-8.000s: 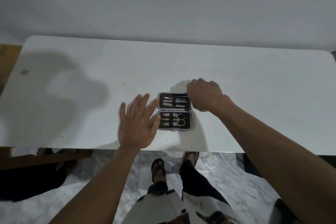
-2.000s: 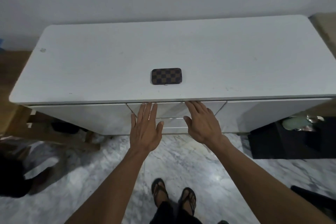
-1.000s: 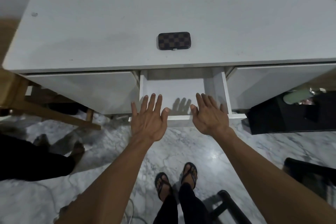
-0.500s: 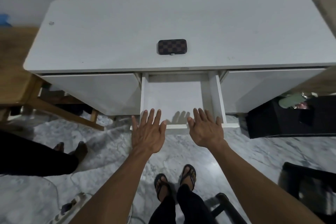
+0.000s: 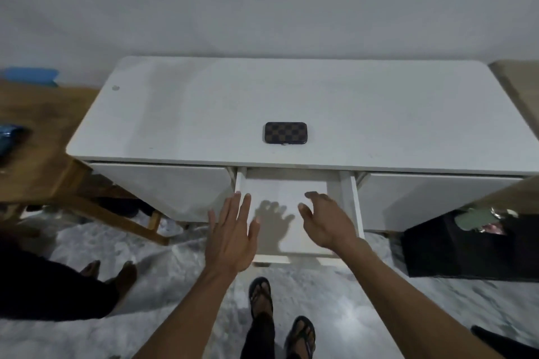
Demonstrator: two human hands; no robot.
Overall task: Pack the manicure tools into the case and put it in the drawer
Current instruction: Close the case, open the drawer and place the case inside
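Observation:
The manicure case [image 5: 285,132], closed and covered in a brown checkered pattern, lies on the white cabinet top [image 5: 189,114] near its front edge. Directly below it the middle drawer [image 5: 347,201] stands pulled out, white inside, with nothing in it. My left hand [image 5: 232,234] hovers flat, fingers spread, over the drawer's left front corner. My right hand [image 5: 326,220] is raised over the drawer's right half with fingers loosely curled and apart, holding nothing. Its shadow falls on the drawer floor.
Shut drawers [image 5: 163,186] flank the open one on both sides. A wooden table [image 5: 38,160] stands at the left and a black box [image 5: 472,245] with items on the floor at the right. Another person's feet [image 5: 108,271] are at the lower left, my own sandalled feet [image 5: 280,315] below.
Both hands have come off the drawer's front edge and lifted over the open drawer. The right hand has reached further forward. The case has not moved.

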